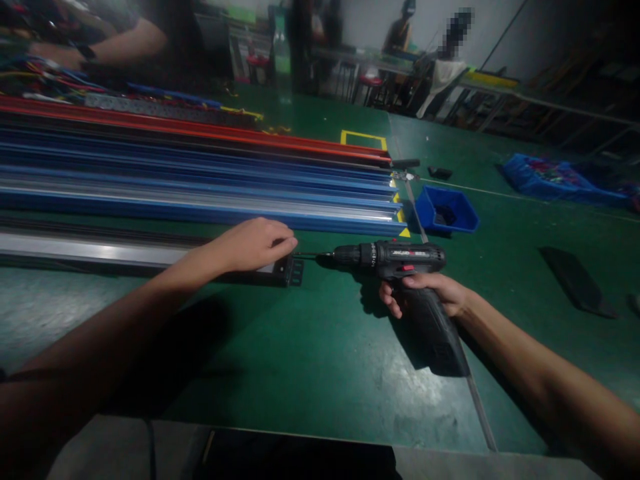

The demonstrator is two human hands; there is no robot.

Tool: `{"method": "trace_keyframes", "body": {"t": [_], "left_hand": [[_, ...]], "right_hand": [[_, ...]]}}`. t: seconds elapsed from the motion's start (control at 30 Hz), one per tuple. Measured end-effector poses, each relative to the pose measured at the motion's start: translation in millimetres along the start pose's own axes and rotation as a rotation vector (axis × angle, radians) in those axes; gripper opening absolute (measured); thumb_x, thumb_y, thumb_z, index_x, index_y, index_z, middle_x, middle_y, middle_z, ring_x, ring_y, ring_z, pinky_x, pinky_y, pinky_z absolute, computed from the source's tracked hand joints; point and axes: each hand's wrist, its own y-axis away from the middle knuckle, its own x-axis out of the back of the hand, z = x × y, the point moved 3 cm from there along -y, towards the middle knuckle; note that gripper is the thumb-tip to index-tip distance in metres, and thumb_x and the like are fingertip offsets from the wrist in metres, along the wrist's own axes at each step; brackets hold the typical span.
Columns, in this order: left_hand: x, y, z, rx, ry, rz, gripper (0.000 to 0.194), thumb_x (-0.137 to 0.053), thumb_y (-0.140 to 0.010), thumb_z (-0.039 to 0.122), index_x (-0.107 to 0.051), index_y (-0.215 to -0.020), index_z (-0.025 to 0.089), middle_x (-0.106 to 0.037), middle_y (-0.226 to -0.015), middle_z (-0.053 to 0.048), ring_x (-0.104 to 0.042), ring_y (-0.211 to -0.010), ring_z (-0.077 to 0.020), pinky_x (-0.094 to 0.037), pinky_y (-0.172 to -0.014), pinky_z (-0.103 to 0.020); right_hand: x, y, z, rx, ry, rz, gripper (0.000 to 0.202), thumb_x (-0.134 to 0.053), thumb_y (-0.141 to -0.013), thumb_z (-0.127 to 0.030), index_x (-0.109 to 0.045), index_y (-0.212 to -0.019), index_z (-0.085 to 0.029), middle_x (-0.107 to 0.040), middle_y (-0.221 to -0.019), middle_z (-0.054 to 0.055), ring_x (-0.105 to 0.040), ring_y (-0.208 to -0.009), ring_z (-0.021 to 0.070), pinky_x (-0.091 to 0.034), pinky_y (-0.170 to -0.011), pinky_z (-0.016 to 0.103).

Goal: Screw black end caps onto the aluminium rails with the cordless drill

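Note:
A black cordless drill (407, 259) lies sideways in my right hand (440, 291), its long bit pointing left. The tip of that bit meets the end cap (289, 272) of a black and silver metal profile (100, 248). Over the profile's right end rests my left hand (257, 245), with fingers bent and pressed together near the bit. Whether those fingertips pinch a small part is hidden. Along the profile's far side run several blue metal profiles (200, 193).
Red profiles (250, 131) lie behind the blue ones. To the right stand a small blue bin (445, 210), a black flat piece (577, 280) and a larger blue tray (565, 180) of parts. A co-worker's arm (120, 47) reaches over wires (65, 83) at the far left.

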Motion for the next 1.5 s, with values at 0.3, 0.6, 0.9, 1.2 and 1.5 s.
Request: {"method": "trace_keyframes", "body": {"t": [0.3,0.6,0.9,1.2,1.5], "left_hand": [[1.0,0.2,1.4,0.019,0.014,-0.013,0.046,-0.038,-0.104,0.047,-0.065,-0.079,0.020,-0.065,-0.077,-0.003,-0.058,-0.070,-0.0166,-0.036,-0.065,-0.031],[-0.6,0.1,-0.5,0.005,-0.002,-0.015,0.046,-0.038,-0.104,0.046,-0.063,-0.075,0.020,-0.064,-0.075,-0.003,-0.057,-0.069,-0.0165,-0.035,-0.063,-0.031],[-0.5,0.5,-0.8,0.017,0.010,-0.016,0.045,-0.039,-0.103,0.046,-0.064,-0.077,0.020,-0.065,-0.076,-0.003,-0.058,-0.069,-0.0165,-0.035,-0.063,-0.031],[1.0,-0.3,1.5,0.018,0.014,-0.016,0.045,-0.039,-0.103,0.046,-0.066,-0.078,0.019,-0.067,-0.077,-0.003,-0.059,-0.069,-0.0164,-0.037,-0.063,-0.030],[1.5,0.1,1.8,0.024,0.013,-0.024,0.045,-0.039,-0.103,0.047,-0.067,-0.080,0.019,-0.068,-0.079,-0.003,-0.060,-0.072,-0.0171,-0.038,-0.065,-0.030]], "right_hand": [[-1.9,-0.5,-0.4,0.006,-0.015,-0.003,0.034,-0.077,-0.091,-0.035,-0.073,-0.107,-0.006,-0.076,-0.102,0.012,-0.075,-0.086,0.0191,-0.060,-0.081,0.030],[-0.8,-0.7,1.3,-0.001,-0.046,-0.020,0.032,-0.077,-0.091,-0.033,-0.074,-0.109,-0.006,-0.076,-0.103,0.012,-0.076,-0.087,0.0191,-0.060,-0.083,0.029],[-1.7,-1.6,0.1,0.005,-0.041,-0.027,0.032,-0.075,-0.091,-0.033,-0.075,-0.108,-0.006,-0.077,-0.103,0.012,-0.077,-0.087,0.0195,-0.060,-0.081,0.028],[-2.3,-1.1,-0.4,-0.013,-0.062,-0.034,0.030,-0.076,-0.092,-0.031,-0.075,-0.108,-0.006,-0.078,-0.102,0.011,-0.077,-0.086,0.0189,-0.061,-0.080,0.027],[-3.2,-2.1,-0.9,-0.017,-0.076,-0.028,0.030,-0.076,-0.092,-0.029,-0.074,-0.108,-0.004,-0.077,-0.101,0.012,-0.077,-0.087,0.0194,-0.061,-0.081,0.028]]}}
